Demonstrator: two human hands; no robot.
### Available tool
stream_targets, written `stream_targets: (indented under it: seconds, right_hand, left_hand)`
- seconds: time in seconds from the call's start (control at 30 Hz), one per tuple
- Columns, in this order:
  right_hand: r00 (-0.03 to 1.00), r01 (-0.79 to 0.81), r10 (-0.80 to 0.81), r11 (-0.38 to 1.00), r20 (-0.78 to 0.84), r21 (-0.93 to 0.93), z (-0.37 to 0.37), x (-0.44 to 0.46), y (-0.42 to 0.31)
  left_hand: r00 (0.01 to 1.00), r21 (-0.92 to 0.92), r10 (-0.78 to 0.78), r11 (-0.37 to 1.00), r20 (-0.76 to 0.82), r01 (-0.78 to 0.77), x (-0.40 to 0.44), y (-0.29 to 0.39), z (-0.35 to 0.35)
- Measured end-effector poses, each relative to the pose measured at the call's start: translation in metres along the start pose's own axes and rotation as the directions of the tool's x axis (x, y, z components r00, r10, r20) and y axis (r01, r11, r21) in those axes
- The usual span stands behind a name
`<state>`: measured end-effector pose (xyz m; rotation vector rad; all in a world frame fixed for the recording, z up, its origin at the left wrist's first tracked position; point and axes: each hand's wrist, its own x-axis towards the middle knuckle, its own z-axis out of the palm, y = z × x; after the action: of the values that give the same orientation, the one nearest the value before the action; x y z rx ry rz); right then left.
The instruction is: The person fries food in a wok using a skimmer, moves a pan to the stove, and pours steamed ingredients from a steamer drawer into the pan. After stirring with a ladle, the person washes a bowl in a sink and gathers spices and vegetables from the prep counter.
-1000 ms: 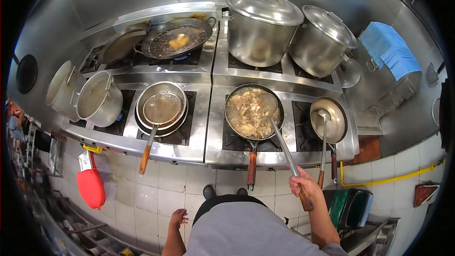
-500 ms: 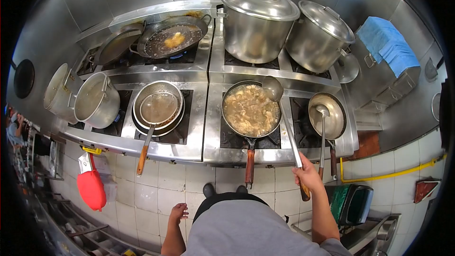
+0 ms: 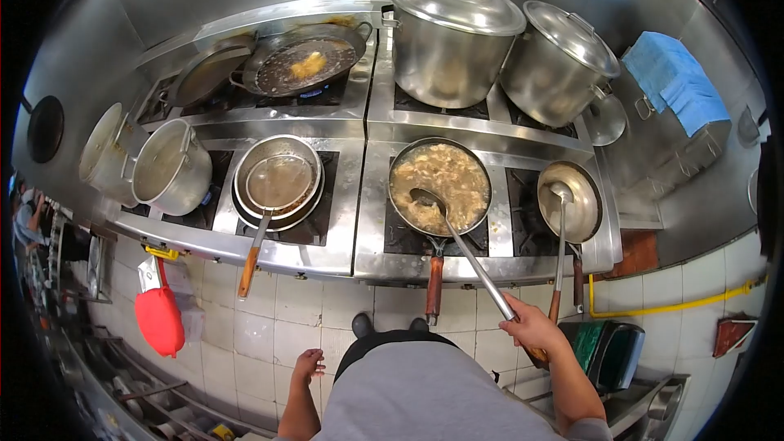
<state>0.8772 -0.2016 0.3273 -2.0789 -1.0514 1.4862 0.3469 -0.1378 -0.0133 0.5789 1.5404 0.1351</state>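
My right hand (image 3: 532, 327) is closed round the wooden-ended handle of a long metal ladle (image 3: 474, 257). The ladle's bowl sits in the near-left part of a frying pan (image 3: 434, 307) full of pieces of food in a brownish liquid; the pan rests on the front burner with its wooden handle toward me. Low beside my body, my left hand (image 3: 309, 365) hangs with loosely bent fingers and nothing in it. To the right, a second pan (image 3: 592, 211) has another ladle (image 3: 562, 229) lying in it.
A wok (image 3: 269, 82) of bubbling oil with a golden piece stands at the back left. Two lidded stockpots (image 3: 449, 57) are behind the pan. On the left are a strainer (image 3: 282, 147) over a pan and a tall pot (image 3: 184, 175). A red cloth item (image 3: 159, 322) hangs at the stove front.
The ladle's bowl has moved from the pan's upper right rim down into the food at its near left. My right hand has shifted slightly lower; my left hand stays put.
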Motion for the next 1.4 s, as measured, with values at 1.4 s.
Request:
stream_targets:
  seconds: [1.4]
  right_hand:
    - [0.961,0.177,-0.112,0.951,-0.252,0.252,-0.019,0.013,0.028]
  left_hand:
    - [0.999,-0.054,-0.021,0.998,-0.026,0.019,-0.003,-0.015,0.008]
